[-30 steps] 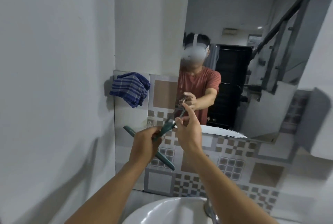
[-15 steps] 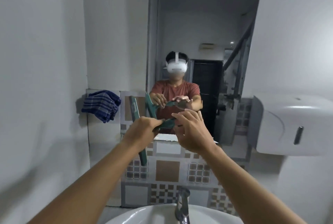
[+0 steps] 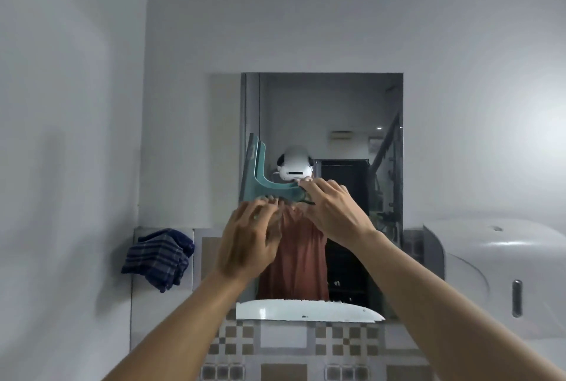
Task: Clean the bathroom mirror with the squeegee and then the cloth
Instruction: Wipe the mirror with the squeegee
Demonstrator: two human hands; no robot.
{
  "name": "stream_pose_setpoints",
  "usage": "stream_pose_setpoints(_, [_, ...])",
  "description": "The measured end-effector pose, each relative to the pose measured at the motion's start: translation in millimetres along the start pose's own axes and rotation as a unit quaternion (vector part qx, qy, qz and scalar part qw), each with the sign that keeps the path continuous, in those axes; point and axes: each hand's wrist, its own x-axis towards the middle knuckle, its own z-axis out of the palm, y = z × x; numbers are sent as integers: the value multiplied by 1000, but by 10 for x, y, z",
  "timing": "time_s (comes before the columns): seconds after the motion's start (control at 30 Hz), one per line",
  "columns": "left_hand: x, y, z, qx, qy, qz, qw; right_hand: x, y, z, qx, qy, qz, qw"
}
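A green squeegee (image 3: 260, 184) is raised against the left edge of the wall mirror (image 3: 333, 111), its blade upright along the mirror's left side and its handle pointing right. My right hand (image 3: 332, 212) grips the handle end. My left hand (image 3: 249, 242) is just below the handle, blurred, its fingers curled near the squeegee; I cannot tell whether it touches it. A blue checked cloth (image 3: 159, 258) hangs on the left wall edge, level with the mirror's lower part.
A white dispenser (image 3: 502, 276) is mounted on the wall right of the mirror. Patterned tiles (image 3: 284, 347) run below the mirror. The side wall (image 3: 61, 166) stands close on the left. The mirror's lower edge has a broken white patch (image 3: 306, 310).
The view has tilted upward and the sink has left the frame. Both hands lifted the squeegee from below the mirror up onto its left edge, blade now upright.
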Motion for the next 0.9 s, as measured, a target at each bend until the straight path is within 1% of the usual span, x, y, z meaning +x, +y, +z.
stream_pose_setpoints(0.03, [-70, 8, 56, -18, -2, -2, 1000, 86, 34, -10, 8, 6, 5, 1000])
stream_pose_setpoints(0.1, [-197, -36, 201, -39, -36, -7, 999, 250, 103, -44, 34, 19, 13, 999])
stream_pose_setpoints(0.23, [-201, -227, 476, -20, -111, -33, 993, 593, 240, -95, 40, 32, 33, 998])
stream_pose_setpoints(0.43, [97, -386, 718, 64, -90, -51, 993, 1034, 387, -100, 37, 35, 31, 998])
stream_pose_setpoints(0.57, [227, -478, 856, 110, -113, -59, 986, 1239, 418, -107, 7, 39, 4, 999])
stream_pose_setpoints(0.67, [254, -523, 939, 101, -145, -59, 983, 1381, 425, -124, -28, 42, -22, 998])
stream_pose_setpoints(0.8, [234, -562, 978, 92, -132, -58, 985, 1523, 488, -155, -82, 43, -46, 995])
stream_pose_setpoints(0.9, [239, -571, 981, 88, -125, -61, 986, 1598, 495, -170, -100, 44, -52, 993])
